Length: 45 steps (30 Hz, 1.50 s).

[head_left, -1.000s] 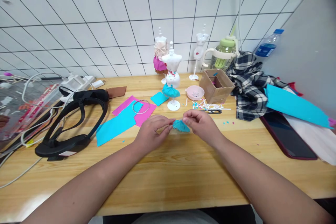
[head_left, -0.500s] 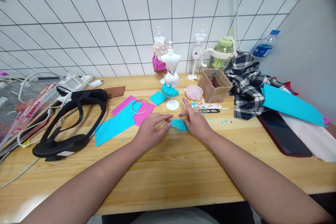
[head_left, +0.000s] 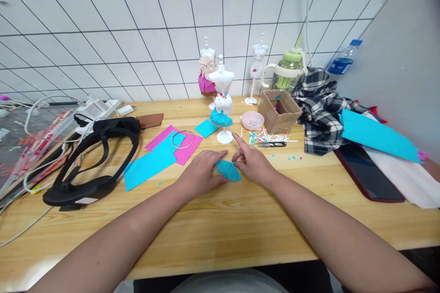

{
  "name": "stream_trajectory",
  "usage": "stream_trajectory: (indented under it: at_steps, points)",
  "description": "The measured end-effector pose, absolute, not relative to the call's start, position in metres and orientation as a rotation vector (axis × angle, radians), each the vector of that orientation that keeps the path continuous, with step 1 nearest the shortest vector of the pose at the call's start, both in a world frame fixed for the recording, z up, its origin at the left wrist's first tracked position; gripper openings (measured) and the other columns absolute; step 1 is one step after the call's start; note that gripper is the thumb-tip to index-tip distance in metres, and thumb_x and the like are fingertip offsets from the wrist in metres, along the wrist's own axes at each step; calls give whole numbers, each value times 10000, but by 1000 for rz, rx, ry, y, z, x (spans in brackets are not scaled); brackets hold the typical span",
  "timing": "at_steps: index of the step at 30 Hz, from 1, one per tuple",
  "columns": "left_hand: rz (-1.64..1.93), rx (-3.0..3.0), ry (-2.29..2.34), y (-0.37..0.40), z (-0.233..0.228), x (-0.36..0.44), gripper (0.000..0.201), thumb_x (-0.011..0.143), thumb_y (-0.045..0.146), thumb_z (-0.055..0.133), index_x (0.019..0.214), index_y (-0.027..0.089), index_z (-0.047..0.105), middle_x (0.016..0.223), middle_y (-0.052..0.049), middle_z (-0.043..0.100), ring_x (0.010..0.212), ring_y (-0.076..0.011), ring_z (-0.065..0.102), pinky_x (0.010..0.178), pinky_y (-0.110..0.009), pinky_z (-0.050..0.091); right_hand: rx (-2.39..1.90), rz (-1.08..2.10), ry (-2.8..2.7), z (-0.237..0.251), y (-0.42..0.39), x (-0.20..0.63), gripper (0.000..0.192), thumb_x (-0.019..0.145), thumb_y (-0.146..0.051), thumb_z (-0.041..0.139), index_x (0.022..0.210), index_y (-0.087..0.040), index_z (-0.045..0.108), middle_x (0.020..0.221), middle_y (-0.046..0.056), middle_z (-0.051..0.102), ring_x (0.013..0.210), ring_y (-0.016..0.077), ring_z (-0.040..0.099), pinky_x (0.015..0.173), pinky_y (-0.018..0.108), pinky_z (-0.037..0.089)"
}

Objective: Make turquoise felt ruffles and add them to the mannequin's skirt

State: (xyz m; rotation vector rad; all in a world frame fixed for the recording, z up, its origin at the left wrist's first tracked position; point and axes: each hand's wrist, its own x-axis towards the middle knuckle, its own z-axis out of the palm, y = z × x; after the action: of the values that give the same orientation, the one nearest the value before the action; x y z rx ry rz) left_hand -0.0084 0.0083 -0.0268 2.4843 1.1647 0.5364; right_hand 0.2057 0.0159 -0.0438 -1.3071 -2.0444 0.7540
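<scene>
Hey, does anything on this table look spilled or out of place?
Yes: cut paper strips lie strewn by the scissors, near the pink dish and box. They look spilled because they're loose and jumbled.

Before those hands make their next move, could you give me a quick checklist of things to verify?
1. Pleated blue piece between the hands: ok.
2. Right hand at the piece: ok, touching its edge.
3. Left hand touching the piece: cannot tell; it curves close around the left side.
4. Front dress form upright: ok, standing on its round base.
5. Black-handled snips apart from both hands: ok.
6. Table free of scraps: not ok, paper bits are scattered beyond the right hand.
</scene>
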Motion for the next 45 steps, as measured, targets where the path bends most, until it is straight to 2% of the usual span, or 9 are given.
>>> stream_trajectory:
  at_steps: [7,14,22,29,35,37,40,42,45]
  points:
    - [548,2533,1104,6,-18,-5,733,645,371,790,1306,238,502,1221,-88,624,1130,-292,549,966,-461,423,-1239,660,-2018,-30,6,201,895,783,-119,600,1517,-273,111,854,-18,682,842,189,583,806,332,450]
    - [709,2254,1246,6,-15,-4,212,847,280,562,1007,234,693,987,-43,732,928,-222,659,835,-358,499,-1191,507,-2013,-18,-4,197,802,838,-192,569,1514,-256,143,981,21,690,880,212,569,808,358,455]
    - [702,1726,1235,4,-2,2,276,819,423,603,842,168,706,821,-43,740,739,-197,671,679,-300,522,-1192,766,-1677,-20,-8,186,834,805,-210,604,1505,-255,154,908,8,694,757,161,582,717,301,470]
    - [703,1787,1261,1,-3,2,342,717,414,712,989,208,698,998,-56,742,908,-241,681,808,-346,530,-1226,848,-1720,-14,-10,188,864,791,-175,595,1512,-285,132,835,-15,695,639,137,533,643,280,433]
    - [640,1703,1223,3,-2,0,252,762,435,655,786,190,705,722,-27,730,660,-187,662,609,-283,509,-1205,888,-1722,-13,-12,188,827,802,-176,596,1497,-289,161,813,-31,688,554,113,474,587,252,428]
    - [640,1655,1224,3,-2,-1,267,759,443,655,752,178,684,673,-20,711,614,-174,639,571,-272,486,-1192,811,-1738,-13,-11,189,743,800,-221,622,1457,-267,277,923,16,685,649,133,534,595,258,450]
    - [649,1613,1292,5,-1,-1,299,754,456,654,673,169,643,607,-8,677,565,-162,604,546,-265,457,-1120,582,-1809,-11,-11,192,336,818,-289,625,1147,-226,597,1200,97,584,983,209,568,751,323,498]
    - [667,1621,1327,5,0,-2,298,755,449,653,655,168,632,605,-8,673,565,-160,596,547,-264,450,-1065,472,-1868,-10,-12,193,118,854,-285,588,917,-208,651,1253,100,540,1103,231,532,900,383,466]
    - [703,1669,1339,5,0,-2,279,764,430,642,661,170,628,622,-5,665,581,-158,593,549,-257,446,-1049,370,-1945,-9,-13,192,81,866,-246,571,851,-209,642,1214,92,563,1120,228,526,978,412,418]
